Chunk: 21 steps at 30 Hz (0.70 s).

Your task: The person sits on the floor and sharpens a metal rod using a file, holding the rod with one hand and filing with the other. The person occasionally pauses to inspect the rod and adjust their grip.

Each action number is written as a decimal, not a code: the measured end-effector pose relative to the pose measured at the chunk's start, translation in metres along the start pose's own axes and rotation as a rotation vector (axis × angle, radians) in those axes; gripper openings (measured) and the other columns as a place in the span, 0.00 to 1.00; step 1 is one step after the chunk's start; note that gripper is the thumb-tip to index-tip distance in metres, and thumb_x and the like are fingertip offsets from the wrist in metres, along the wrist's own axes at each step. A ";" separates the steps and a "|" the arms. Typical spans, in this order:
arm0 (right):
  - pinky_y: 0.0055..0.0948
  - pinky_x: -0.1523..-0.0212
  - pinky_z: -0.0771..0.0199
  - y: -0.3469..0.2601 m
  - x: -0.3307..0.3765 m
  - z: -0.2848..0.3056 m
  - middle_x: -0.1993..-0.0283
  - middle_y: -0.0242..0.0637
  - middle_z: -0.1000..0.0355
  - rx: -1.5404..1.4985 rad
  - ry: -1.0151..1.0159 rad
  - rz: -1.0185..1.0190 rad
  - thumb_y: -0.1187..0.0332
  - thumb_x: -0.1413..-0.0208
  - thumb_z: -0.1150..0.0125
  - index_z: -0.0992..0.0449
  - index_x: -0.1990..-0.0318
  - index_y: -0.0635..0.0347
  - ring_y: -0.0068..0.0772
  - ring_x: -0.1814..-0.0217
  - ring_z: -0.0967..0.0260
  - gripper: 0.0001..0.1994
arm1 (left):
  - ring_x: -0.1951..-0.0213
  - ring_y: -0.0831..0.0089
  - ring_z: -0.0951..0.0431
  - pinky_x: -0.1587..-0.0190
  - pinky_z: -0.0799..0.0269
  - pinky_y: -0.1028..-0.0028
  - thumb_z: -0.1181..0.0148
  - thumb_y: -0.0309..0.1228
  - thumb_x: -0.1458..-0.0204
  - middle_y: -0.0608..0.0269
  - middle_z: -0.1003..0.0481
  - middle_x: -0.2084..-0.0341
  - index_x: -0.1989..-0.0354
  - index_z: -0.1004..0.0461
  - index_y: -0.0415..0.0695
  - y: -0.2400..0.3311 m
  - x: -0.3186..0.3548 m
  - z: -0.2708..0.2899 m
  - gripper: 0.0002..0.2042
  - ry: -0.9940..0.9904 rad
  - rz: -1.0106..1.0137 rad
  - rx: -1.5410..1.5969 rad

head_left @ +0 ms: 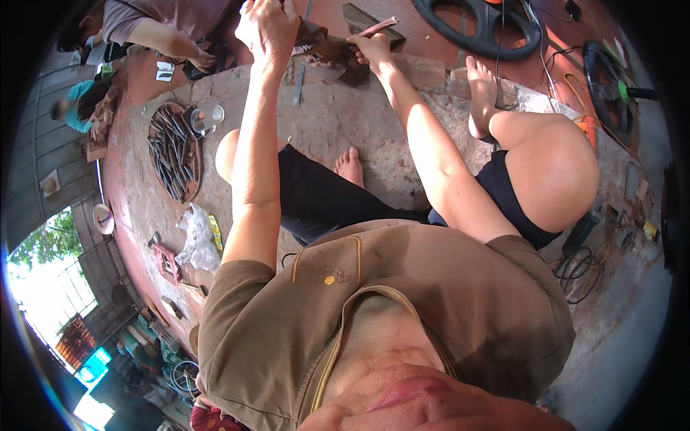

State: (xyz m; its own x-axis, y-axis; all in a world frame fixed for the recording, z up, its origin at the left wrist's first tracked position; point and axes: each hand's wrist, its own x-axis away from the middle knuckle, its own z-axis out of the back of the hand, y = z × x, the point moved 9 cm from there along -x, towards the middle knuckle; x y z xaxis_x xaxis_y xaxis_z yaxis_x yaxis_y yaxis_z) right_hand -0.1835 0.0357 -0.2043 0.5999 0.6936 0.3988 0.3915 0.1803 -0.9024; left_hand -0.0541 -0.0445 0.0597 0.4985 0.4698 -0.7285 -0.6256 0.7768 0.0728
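My left hand (267, 30) is at the top edge, its fingers curled closed; whatever they hold is hidden. My right hand (372, 49) grips a short reddish-brown stick (379, 27), which points up and to the right. Between my hands sits a dark brown carved piece, apparently wood (329, 56), with an uneven shape. Whether the left hand touches it I cannot tell. A flat grey metal strip (298, 85) lies on the stone floor just below the left hand. Behind the right hand stands a dark wooden block (363, 18).
A round tray (198, 179) of several slim dark tools lies left, beside a clear glass (217, 113). Nearby are a plastic bag (195, 237) and a pink crate (167, 263). Black wheel-shaped rings (528, 39) and cables (593, 266) lie right. Another person (169, 32) works upper left.
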 end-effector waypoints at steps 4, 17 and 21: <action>0.20 0.83 0.29 0.001 0.001 0.007 0.79 0.35 0.27 -0.048 -0.002 -0.008 0.69 0.57 0.34 0.23 0.74 0.66 0.21 0.84 0.34 0.08 | 0.71 0.63 0.23 0.67 0.27 0.66 0.42 0.37 0.53 0.63 0.23 0.80 0.75 0.21 0.49 0.009 -0.001 0.002 0.07 0.001 -0.012 0.036; 0.30 0.69 0.26 -0.011 -0.016 0.024 0.78 0.39 0.25 0.134 0.075 0.277 0.62 0.61 0.31 0.20 0.74 0.69 0.29 0.74 0.26 0.15 | 0.71 0.63 0.23 0.66 0.27 0.66 0.42 0.37 0.52 0.64 0.23 0.79 0.75 0.21 0.49 0.006 -0.001 0.000 0.07 -0.010 0.013 0.034; 0.33 0.63 0.27 -0.013 -0.019 0.012 0.74 0.47 0.24 0.432 0.114 0.340 0.59 0.61 0.33 0.20 0.73 0.68 0.38 0.68 0.24 0.17 | 0.69 0.60 0.25 0.65 0.29 0.65 0.41 0.32 0.54 0.61 0.25 0.77 0.75 0.25 0.47 0.021 -0.004 0.014 0.04 0.036 -0.040 -0.008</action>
State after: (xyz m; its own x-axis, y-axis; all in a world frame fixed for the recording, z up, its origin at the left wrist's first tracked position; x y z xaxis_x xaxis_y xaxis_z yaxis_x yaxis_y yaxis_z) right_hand -0.2082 0.0283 -0.2020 0.7236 0.6869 0.0676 -0.1439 0.2460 -0.9585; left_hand -0.0604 -0.0242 0.0733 0.5015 0.4230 -0.7547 -0.6102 0.7914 0.0381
